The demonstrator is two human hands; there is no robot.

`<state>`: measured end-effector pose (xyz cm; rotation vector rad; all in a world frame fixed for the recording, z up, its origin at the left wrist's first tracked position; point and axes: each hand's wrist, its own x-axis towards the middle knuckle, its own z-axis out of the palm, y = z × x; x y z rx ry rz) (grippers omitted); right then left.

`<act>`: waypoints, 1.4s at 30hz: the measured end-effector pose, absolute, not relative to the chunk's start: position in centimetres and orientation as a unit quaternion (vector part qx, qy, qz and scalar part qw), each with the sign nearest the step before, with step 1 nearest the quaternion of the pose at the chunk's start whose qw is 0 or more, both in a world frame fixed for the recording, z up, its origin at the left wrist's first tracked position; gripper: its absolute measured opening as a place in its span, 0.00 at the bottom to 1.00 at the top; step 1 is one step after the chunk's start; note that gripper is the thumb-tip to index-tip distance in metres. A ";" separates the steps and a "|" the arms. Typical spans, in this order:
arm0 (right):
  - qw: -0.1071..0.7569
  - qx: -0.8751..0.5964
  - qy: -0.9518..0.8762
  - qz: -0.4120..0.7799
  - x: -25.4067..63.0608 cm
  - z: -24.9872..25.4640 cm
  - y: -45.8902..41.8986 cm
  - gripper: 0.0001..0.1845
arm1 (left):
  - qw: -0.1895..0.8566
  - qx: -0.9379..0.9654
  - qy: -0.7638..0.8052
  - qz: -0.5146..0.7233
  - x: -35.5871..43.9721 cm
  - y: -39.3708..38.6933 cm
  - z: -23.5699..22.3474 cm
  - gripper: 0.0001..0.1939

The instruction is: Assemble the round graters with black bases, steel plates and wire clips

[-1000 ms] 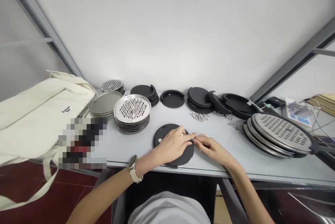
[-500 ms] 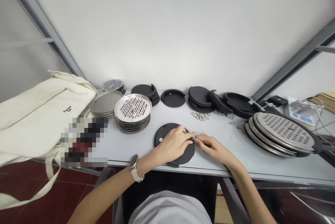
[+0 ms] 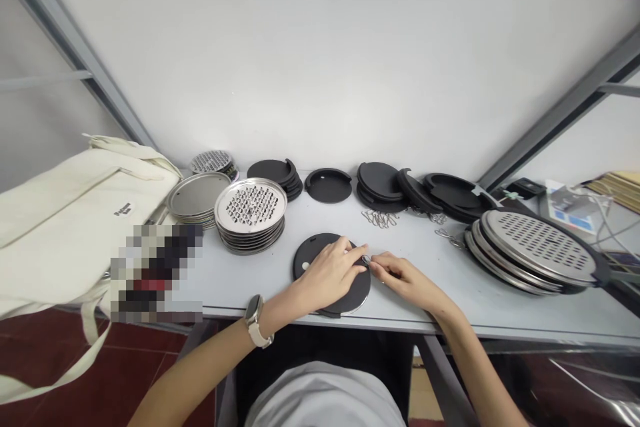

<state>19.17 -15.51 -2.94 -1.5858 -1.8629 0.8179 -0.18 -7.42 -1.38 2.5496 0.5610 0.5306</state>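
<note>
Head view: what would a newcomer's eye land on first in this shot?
The hands at the front of the bench come first: the left hand holds a black disc while the right hand pinches a small metal piece at its edge. Next come the shiny stacks: round perforated steel plates left of centre, larger ones far right.

A pale grey desk (image 3: 500, 317) carries stacks of steel graters (image 3: 251, 206) and black discs (image 3: 273, 172). Small wire clips (image 3: 380, 218) lie between them.
</note>
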 end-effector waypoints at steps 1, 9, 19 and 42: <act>0.277 -0.588 -0.695 0.308 19.2 -2.9 -15.5 0.21 | 0.232 0.930 0.209 0.195 -0.2 -7.4 -1.4 0.20; 0.292 -0.603 -0.671 0.316 19.0 -2.6 -15.6 0.22 | 0.246 0.912 0.251 0.212 -0.4 -6.9 -1.4 0.08; 0.285 -0.615 -0.689 0.257 17.8 -2.7 -15.0 0.22 | 0.281 0.909 0.236 0.199 -0.5 -7.2 -0.9 0.07; 0.273 -0.577 -0.700 0.322 19.2 -2.3 -15.0 0.23 | 0.339 0.895 0.203 0.204 -0.2 -6.9 -1.4 0.14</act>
